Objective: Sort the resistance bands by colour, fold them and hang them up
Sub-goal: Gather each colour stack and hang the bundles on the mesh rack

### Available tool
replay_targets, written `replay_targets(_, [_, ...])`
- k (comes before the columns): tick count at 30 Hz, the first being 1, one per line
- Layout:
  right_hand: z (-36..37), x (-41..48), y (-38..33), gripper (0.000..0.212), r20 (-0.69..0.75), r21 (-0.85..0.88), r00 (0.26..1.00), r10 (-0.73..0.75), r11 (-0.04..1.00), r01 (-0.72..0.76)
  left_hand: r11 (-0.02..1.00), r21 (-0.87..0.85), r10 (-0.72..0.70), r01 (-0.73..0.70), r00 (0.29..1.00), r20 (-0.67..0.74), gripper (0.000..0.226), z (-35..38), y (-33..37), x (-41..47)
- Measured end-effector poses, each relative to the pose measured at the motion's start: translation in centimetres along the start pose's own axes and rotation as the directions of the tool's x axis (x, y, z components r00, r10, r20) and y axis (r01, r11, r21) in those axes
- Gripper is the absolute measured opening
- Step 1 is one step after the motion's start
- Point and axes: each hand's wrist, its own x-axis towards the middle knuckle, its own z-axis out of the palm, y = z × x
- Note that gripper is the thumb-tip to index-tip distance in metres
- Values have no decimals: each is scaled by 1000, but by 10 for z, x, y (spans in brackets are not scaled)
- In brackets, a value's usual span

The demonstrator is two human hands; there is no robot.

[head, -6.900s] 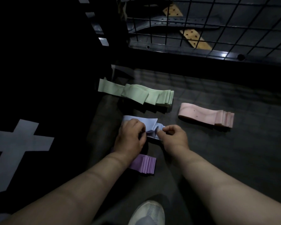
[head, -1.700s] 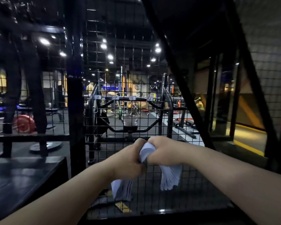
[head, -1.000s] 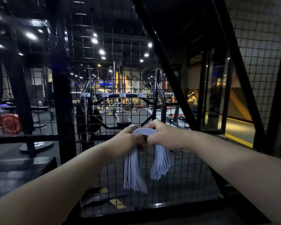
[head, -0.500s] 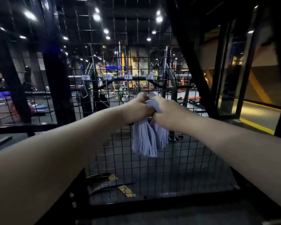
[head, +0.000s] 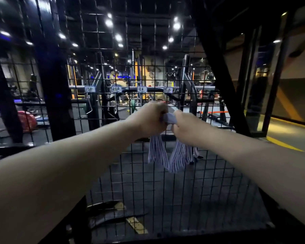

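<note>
Both arms reach forward at chest height toward a black wire mesh panel. The left hand and the right hand sit knuckle to knuckle, each closed tight around the top of a folded bundle of pale lavender resistance bands. A short stretch of the bundle shows between the two fists; below them its layered ends hang down in two tassel-like sheaves, the one under the right hand reaching a little lower. The bundle hangs in front of the mesh; whether it touches the wires cannot be told.

Beyond the mesh, just above the hands, a horizontal black rail carries four small white labels with handwriting too small to read. A thick black upright post stands to the left of the hands, and a slanted black beam crosses the upper right. Farther back lie gym machines, a red weight plate at the left, and ceiling lights.
</note>
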Motion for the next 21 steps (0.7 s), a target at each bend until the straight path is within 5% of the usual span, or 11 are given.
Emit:
replay_targets(6, [10,24,10,5,17,13,1000,1,1000,-1,979,204,28,5,987,-158,14,30,-27,6])
replay_targets(11, [18,50,13,23,26,-37,1000,-7,999,8,976,215,17,31,976,-216,14,35,-45,22])
replay_targets(21, [17,117,31,10,-63,-32,998,-15,999,13,965,239,-49,106,971,-235,22,38,-74,88])
